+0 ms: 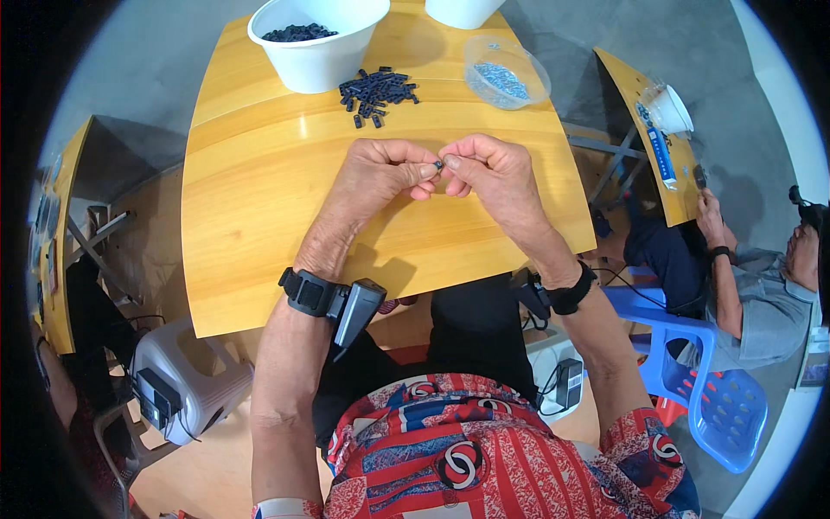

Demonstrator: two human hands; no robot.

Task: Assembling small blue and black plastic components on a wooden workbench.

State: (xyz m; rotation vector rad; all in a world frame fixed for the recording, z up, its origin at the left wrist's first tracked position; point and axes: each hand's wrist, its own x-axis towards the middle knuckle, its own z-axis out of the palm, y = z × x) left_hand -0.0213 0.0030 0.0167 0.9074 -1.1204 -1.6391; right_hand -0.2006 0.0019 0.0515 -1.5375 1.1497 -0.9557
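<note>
Above the middle of the wooden table [259, 199], my two hands meet fingertip to fingertip. My left hand [378, 180] is closed in a pinch on a small dark plastic piece [438, 164]. Against the piece's other side, my right hand [494, 177] is pinched too; whatever its fingertips hold is too small to make out. Beyond my hands lies a loose pile of small dark plastic pieces [378, 93]. Small silvery parts [501, 80] fill the bottom of a clear plastic tub [538, 71] at the far right of the table.
A big white bowl [316, 67] with more dark pieces [298, 33] stands at the far left. Another white container [462, 10] is partly cut off at the top. To the right, a person [752, 303] sits near a blue plastic chair [726, 406] at another table [635, 112].
</note>
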